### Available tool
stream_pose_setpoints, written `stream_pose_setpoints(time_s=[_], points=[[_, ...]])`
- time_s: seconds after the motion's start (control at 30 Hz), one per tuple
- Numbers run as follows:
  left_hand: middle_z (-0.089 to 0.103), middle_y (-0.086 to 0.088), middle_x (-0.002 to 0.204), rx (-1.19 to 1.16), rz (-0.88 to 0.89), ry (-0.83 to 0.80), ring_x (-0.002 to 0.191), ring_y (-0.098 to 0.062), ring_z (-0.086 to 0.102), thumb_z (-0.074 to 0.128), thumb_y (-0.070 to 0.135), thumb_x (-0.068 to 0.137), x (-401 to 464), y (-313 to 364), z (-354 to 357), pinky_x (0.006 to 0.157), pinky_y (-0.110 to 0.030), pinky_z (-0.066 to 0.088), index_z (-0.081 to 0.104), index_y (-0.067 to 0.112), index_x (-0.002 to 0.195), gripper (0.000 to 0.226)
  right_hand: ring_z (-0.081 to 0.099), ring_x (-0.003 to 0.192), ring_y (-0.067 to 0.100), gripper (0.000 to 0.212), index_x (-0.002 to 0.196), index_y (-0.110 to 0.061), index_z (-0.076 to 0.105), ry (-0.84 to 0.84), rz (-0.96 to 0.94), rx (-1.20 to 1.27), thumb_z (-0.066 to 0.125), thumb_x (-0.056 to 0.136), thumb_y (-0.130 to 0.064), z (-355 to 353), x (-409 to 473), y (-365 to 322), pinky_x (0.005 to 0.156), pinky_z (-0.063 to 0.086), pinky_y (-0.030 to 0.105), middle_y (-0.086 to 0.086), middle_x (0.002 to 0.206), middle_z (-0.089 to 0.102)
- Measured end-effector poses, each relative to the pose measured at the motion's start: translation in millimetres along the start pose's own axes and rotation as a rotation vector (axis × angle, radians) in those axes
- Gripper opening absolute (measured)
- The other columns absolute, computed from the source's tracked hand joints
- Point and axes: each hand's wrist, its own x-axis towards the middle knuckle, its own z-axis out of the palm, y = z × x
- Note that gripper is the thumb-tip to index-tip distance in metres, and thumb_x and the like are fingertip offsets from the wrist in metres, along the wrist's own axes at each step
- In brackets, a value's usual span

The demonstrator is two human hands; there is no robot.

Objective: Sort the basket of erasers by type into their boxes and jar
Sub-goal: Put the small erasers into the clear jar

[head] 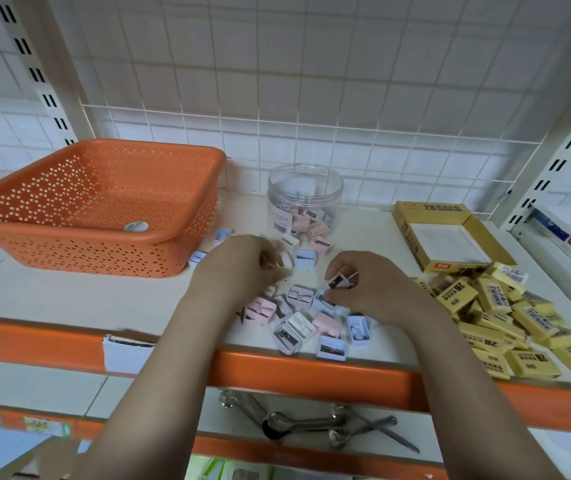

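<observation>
Erasers (299,296): small, rigid, light pastel blocks piled at frame centre, below jar (304,199). Right hand (363,289) pinches one by its flat sides; left hand (242,268) curls around another. Probably easy to fumble.

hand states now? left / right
Left hand: grip curled on a small white piece.
Right hand: grip pinching a small white piece.
</observation>
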Motion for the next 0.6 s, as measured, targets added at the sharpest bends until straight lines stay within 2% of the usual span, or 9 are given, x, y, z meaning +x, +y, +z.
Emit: stream_pose_setpoints(time_s=[0.03,0.1,0.2,0.3,0.37,0.5,0.6], points=[[0.047,0.015,0.079,0.03,-0.02,-0.007,0.085,-0.009,0.05,0.066,0.046,0.081,0,0,3,0.07,-0.023,0.038,0.063,0.028,0.096,0.023,0.055,0.077,0.012,0.015,0.089,-0.022,0.06,0.004,0.005,0.014,0.071,0.08,-0.019,0,0,1,0.06,0.042,0.016,-0.002,0.091,0.059],[0.054,0.009,0.088,0.026,-0.047,-0.009,0.091,-0.013,0.052,0.069,0.048,0.078,4,-1,9,0.072,-0.025,0.041,0.063,0.027,0.099,0.03,0.057,0.07,0.013,0.013,0.088,-0.024,0.062,0.042,0.006,0.064,0.071,0.08,-0.02,-2,1,0,0.056,0.044,0.016,-0.003,0.083,0.06],[0.064,0.004,0.104,-0.003,-0.089,0.006,0.1,-0.017,0.057,0.071,0.039,0.079,10,0,13,0.084,-0.034,0.05,0.064,0.026,0.1,0.026,0.059,0.062,0.009,0.01,0.086,-0.028,0.062,0.17,-0.015,0.14,0.071,0.082,-0.025,-17,6,-10,0.055,0.045,0.015,-0.006,0.079,0.061],[0.065,0.001,0.108,0.013,-0.092,0.04,0.102,-0.019,0.058,0.066,0.028,0.081,12,2,15,0.084,-0.035,0.051,0.065,0.026,0.103,0.022,0.06,0.063,0.01,0.01,0.083,-0.031,0.062,0.318,-0.076,0.195,0.071,0.083,-0.026,-40,30,-30,0.059,0.044,0.019,-0.007,0.079,0.062],[0.065,0.003,0.107,0.013,-0.077,0.056,0.102,-0.018,0.058,0.064,0.029,0.082,11,0,15,0.082,-0.032,0.051,0.065,0.027,0.107,0.025,0.06,0.062,0.011,0.011,0.092,-0.024,0.066,0.396,-0.13,0.248,0.071,0.083,-0.024,-53,56,-45,0.061,0.046,0.02,-0.001,0.083,0.065],[0.064,0.007,0.096,-0.126,-0.061,0.123,0.093,-0.014,0.06,0.062,0.033,0.085,4,3,7,0.081,-0.03,0.051,0.066,0.025,0.106,0.023,0.062,0.062,0.012,0.041,0.122,-0.017,0.058,0.377,-0.102,0.264,0.069,0.085,-0.028,-64,95,-58,0.065,0.052,0.021,0.012,0.101,0.068],[0.068,0.007,0.099,-0.184,0.01,0.194,0.089,-0.011,0.063,0.062,0.036,0.086,16,7,-7,0.083,-0.031,0.053,0.066,0.025,0.105,0.023,0.063,0.066,0.015,0.038,0.12,-0.016,0.058,0.45,-0.115,0.281,0.068,0.085,-0.028,-65,94,-51,0.073,0.056,0.027,0.013,0.107,0.064]])
